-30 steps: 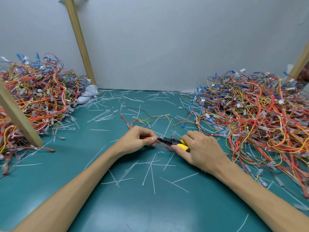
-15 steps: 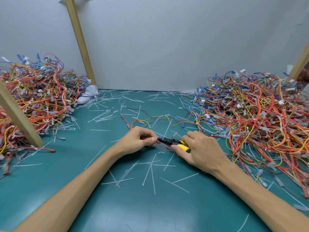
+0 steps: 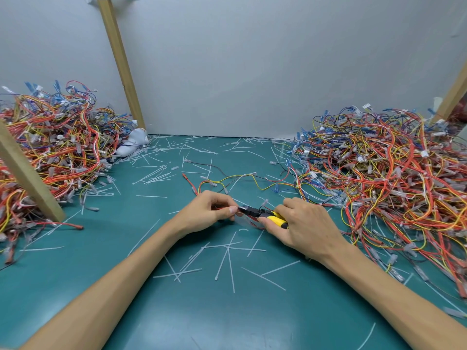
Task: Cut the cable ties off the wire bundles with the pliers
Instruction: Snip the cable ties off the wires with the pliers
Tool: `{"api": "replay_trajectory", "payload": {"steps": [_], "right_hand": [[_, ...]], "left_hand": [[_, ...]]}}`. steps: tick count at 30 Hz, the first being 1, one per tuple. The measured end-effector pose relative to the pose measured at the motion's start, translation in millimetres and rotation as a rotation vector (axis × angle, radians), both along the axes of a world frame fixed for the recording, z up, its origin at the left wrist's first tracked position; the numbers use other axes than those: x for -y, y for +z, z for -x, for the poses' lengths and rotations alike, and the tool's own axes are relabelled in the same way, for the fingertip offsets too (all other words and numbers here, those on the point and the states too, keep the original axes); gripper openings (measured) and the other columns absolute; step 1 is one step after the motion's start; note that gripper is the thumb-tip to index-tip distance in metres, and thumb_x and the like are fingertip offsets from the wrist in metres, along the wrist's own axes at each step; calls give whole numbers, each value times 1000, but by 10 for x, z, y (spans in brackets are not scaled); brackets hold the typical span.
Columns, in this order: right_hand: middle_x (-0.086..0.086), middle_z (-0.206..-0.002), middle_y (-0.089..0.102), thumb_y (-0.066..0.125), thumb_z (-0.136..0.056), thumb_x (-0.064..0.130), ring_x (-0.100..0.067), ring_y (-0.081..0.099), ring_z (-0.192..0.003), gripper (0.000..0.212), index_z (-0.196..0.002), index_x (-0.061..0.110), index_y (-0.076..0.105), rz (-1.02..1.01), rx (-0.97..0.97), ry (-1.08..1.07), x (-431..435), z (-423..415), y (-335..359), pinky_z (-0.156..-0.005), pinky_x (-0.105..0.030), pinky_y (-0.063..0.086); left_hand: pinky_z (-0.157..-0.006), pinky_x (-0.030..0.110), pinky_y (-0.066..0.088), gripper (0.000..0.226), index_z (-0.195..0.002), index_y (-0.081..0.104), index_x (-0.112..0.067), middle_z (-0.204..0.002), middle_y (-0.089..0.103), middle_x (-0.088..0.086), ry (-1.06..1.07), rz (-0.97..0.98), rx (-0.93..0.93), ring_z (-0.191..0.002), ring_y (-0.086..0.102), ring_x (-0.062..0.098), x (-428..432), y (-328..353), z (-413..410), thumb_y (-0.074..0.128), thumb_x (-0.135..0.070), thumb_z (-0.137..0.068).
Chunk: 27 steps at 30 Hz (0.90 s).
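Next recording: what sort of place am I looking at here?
Probably a makeshift workshop bench for wire rework: a teal mat littered with cut cable ties, heaps of coloured wire bundles on both sides, and a plain white backboard braced by wooden struts.

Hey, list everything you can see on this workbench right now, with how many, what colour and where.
wire piles: two, red, orange, yellow, blue; left and right edges of the mat
loose wires: few, yellow, red, black; beyond the hands
held wires: count unclear, red; between both hands
pliers: one, black head, yellow handles; centre
cut cable ties: many, white; scattered over mat
mat: one, teal; underneath everything
wooden posts: three, tan; back left, near left, far right
pale lump: one, white-grey; foot of back-left post
left hand: one; pinches held wires
right hand: one; grips pliers
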State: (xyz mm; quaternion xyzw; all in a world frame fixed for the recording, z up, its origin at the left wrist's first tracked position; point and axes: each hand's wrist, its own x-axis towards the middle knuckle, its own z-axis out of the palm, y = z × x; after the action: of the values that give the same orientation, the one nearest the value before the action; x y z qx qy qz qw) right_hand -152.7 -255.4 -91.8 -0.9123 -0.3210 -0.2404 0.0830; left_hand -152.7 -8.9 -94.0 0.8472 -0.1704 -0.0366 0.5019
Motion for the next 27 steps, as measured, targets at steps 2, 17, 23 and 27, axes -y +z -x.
{"api": "replay_trajectory", "payload": {"steps": [2, 17, 23, 27], "right_hand": [[0, -64, 50, 54, -91, 56, -24, 54, -66, 49, -66, 14, 57, -22, -6, -16, 3, -5, -7, -50, -33, 38], [9, -89, 56, 63, -80, 57, -15, 56, -80, 40, -94, 20, 58, -241, 81, 28, 47, -3, 14, -51, -28, 39], [3, -91, 65, 60, -78, 36, -23, 62, -72, 26, -93, 15, 63, -87, 136, 190, 8, 42, 10, -55, -32, 48], [1, -80, 63, 67, -63, 11, -25, 60, -68, 27, -90, 12, 64, -128, 162, 185, 43, 26, 46, -52, -33, 48]], "left_hand": [[-63, 24, 37, 18, -81, 68, -11, -70, 63, -4, 7, 7, -5, -68, 48, 13, 4, 4, 5, 58, -13, -96], [-65, 26, 46, 15, -85, 71, -20, -71, 68, -8, 203, -42, 320, -67, 60, 10, 112, -4, 51, 61, -12, -94], [-64, 23, 46, 13, -88, 74, -20, -70, 67, -11, 250, 33, 461, -68, 62, 7, 154, 63, 89, 64, -12, -91], [-65, 22, 48, 10, -90, 73, -17, -74, 68, -11, 217, 11, 500, -71, 63, 8, 174, 66, 94, 65, -12, -91]]}}
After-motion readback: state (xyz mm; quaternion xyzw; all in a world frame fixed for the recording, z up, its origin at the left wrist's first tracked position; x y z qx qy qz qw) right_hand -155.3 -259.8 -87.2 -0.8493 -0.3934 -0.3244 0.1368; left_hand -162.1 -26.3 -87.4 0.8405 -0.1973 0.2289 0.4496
